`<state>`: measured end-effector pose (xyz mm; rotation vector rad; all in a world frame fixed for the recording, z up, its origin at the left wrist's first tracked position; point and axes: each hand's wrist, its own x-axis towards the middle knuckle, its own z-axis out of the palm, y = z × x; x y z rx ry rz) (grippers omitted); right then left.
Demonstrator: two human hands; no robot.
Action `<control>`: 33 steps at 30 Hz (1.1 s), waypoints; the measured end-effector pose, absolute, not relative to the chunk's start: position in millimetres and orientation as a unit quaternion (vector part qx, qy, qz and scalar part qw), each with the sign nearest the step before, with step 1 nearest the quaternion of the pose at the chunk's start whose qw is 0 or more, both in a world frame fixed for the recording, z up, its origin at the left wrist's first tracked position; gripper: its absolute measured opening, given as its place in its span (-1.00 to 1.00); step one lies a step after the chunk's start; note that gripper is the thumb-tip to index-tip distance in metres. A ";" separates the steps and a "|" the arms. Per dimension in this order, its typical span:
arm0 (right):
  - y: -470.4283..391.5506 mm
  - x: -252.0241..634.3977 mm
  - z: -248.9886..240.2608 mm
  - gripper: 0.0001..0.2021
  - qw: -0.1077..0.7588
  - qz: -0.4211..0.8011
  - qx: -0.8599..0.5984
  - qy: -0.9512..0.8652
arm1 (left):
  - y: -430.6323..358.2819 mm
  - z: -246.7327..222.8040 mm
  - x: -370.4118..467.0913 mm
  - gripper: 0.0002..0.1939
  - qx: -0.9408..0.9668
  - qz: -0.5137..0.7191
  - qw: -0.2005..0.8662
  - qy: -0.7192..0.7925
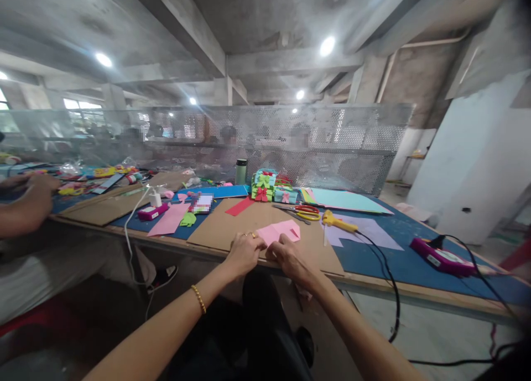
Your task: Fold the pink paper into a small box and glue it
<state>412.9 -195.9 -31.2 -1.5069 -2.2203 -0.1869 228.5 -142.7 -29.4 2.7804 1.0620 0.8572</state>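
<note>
A pink sheet (279, 231), folded up at its right end, lies over the brown cardboard (224, 226) at the table's near edge. My left hand (245, 250) pinches the sheet's near left corner with bent fingers. Close beside it, my right hand (289, 259) has its fingers closed on the sheet's near edge. The fingertips of both hands nearly meet, and they cover that edge. Just beyond the sheet lie a red strip (239, 205) and scissors with red and yellow handles (306, 210).
A yellow glue gun (339, 223) rests on a lilac sheet (373, 233), its black cord hanging over the edge. Small green and blue bow-trimmed boxes (263, 186) and a green bottle (240, 172) stand behind. Purple power strips (442, 259) sit rightward. Another person's hand (39, 190) is far left.
</note>
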 end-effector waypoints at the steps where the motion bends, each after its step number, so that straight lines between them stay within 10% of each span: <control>1: -195.5 412.8 -31.0 -0.83 0.223 -0.067 -0.544 -0.806 | -142.8 -29.3 229.0 -0.74 0.898 0.275 0.020 0.343; 33: -201.8 422.0 -36.8 -0.75 0.301 -0.062 -0.500 -0.810 | -151.0 -32.6 230.3 -0.68 0.898 0.281 -0.013 0.339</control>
